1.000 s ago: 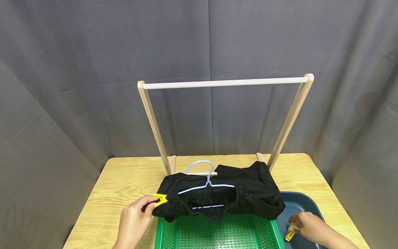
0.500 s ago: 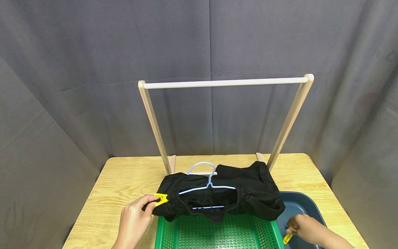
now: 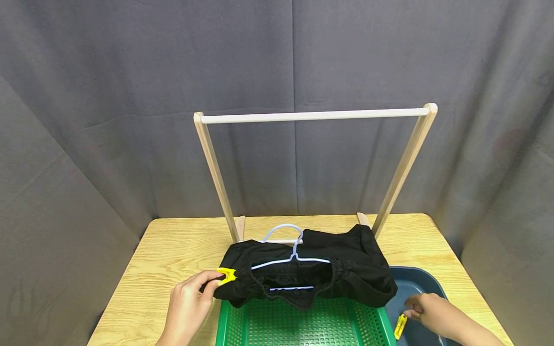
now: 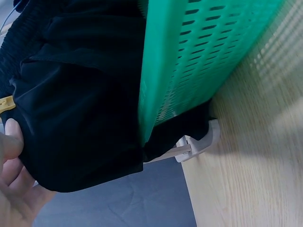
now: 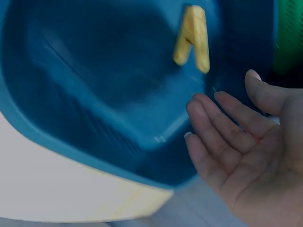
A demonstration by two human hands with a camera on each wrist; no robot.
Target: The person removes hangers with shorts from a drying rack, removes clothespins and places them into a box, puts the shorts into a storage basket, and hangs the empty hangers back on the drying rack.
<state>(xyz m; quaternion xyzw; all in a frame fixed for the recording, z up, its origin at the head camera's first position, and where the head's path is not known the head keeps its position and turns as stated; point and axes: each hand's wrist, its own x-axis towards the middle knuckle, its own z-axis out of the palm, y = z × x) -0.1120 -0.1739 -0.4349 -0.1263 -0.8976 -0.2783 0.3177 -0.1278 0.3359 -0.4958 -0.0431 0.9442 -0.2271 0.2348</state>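
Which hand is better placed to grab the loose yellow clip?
Right, I'd judge: the right hand is empty and near the loose yellow clip in the blue basin, while the left hand pinches another yellow clip at the black garment.

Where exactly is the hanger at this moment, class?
In the head view, the hanger sits at the lower centre, its arms within the waist opening of the black garment, left of the blue basin.

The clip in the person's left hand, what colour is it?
Bright yellow; the clip shows best in the head view.
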